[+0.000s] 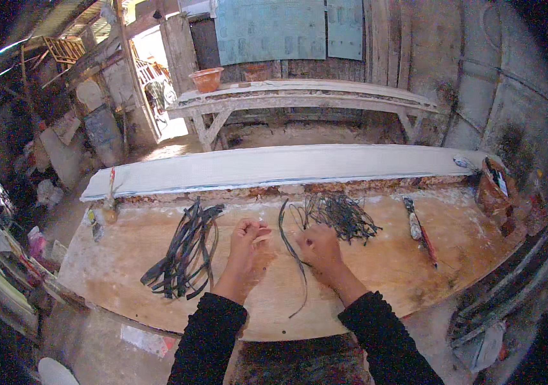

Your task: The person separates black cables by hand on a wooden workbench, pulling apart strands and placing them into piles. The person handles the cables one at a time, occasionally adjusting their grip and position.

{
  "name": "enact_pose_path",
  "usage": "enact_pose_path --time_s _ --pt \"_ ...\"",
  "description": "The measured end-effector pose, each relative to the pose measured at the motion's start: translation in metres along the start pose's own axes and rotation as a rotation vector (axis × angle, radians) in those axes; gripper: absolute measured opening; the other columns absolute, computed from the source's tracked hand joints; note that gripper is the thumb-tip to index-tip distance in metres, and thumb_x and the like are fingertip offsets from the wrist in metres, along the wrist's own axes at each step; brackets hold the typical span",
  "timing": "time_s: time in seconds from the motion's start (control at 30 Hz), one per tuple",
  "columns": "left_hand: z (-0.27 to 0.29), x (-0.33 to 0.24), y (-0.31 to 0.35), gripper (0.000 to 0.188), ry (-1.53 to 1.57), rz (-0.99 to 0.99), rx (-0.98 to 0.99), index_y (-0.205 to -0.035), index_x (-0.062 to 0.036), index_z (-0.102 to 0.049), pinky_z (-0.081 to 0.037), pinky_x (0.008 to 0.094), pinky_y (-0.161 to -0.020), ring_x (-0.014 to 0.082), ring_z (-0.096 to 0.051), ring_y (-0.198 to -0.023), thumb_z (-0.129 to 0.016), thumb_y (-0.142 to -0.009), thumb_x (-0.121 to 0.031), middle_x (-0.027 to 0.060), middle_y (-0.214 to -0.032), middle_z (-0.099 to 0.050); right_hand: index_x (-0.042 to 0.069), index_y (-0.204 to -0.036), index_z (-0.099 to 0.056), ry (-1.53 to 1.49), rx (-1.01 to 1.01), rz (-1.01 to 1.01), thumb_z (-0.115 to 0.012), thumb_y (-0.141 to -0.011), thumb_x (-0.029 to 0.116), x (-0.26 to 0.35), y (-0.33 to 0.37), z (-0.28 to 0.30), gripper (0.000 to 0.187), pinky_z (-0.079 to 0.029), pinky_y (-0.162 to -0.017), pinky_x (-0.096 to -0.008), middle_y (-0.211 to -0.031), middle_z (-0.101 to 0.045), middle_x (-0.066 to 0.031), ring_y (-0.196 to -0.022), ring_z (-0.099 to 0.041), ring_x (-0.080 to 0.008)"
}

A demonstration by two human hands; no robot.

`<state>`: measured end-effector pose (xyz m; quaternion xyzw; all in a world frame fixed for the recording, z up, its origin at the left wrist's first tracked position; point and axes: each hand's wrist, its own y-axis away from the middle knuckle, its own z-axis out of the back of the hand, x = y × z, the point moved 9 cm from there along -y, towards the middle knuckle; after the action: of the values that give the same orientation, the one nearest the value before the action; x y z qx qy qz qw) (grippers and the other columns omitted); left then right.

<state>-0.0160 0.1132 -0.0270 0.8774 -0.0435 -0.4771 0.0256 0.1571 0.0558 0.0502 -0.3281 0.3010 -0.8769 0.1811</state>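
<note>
My left hand is above the wooden board, its thumb and fingers drawn together. Whatever may be between those fingertips is too small to make out. Close to its right is my right hand, closed with the fingers curled in. A narrow black strip bends along the inner side of the right hand and appears gripped at its lower fingers, its thin tail hanging toward me. A bundle of flat black strips lies left of my left hand. Beyond my right hand is a tangled pile of shorter black strips.
A brush with a red handle lies at the right. A reddish-brown container stands at the board's far right corner. A long white-topped ledge borders the far side. Behind it, a bench carries an orange-brown bowl.
</note>
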Motion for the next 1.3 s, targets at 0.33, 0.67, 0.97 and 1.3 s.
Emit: enact_pose_path --time_s 0.33,0.67,0.97,1.3 --pt "-0.015 0.01 0.001 0.021 -0.127 0.057 0.097 -0.102 -0.017 -0.046 -0.041 0.0201 -0.045 0.009 -0.047 -0.058 -0.056 -0.084 -0.012 -0.0014 -0.075 -0.046 0.009 -0.08 -0.067 0.188 -0.089 -0.431 -0.068 -0.074 0.034 -0.069 -0.005 0.032 0.027 -0.045 -0.067 -0.0377 -0.077 -0.064 -0.0106 -0.072 -0.06 -0.0285" --pt "-0.021 0.021 -0.006 0.021 -0.387 -0.069 0.266 -0.1 -0.0073 -0.054 -0.047 0.0225 -0.056 0.0112 -0.053 -0.065 -0.051 -0.082 0.003 0.0022 -0.082 -0.049 0.004 -0.082 -0.066 0.035 0.425 -0.4 -0.061 -0.077 0.03 -0.021 0.015 -0.029 0.027 -0.047 -0.072 -0.0422 -0.084 -0.064 -0.0169 -0.08 -0.061 -0.0331" --pt "-0.047 0.013 0.013 0.023 -0.615 -0.352 0.41 -0.091 -0.0084 -0.063 -0.046 0.0328 -0.081 0.0225 -0.051 -0.097 -0.064 -0.071 0.003 0.0078 -0.104 -0.05 0.004 -0.08 -0.06 -0.53 0.272 -0.504 -0.061 -0.082 0.017 -0.03 0.019 -0.039 0.014 -0.041 -0.053 -0.0295 -0.071 -0.057 -0.0055 -0.059 -0.052 -0.0162" --pt "-0.016 -0.003 -0.007 0.018 -0.779 -0.446 0.22 -0.087 -0.0056 -0.062 -0.045 0.035 -0.08 0.0269 -0.053 -0.097 -0.065 -0.07 -0.001 0.0097 -0.099 -0.058 0.007 -0.091 -0.054 -0.979 0.424 -0.892 -0.057 -0.087 0.019 -0.014 0.034 -0.054 0.013 -0.036 -0.042 -0.0214 -0.065 -0.049 0.0028 -0.05 -0.044 -0.0061"
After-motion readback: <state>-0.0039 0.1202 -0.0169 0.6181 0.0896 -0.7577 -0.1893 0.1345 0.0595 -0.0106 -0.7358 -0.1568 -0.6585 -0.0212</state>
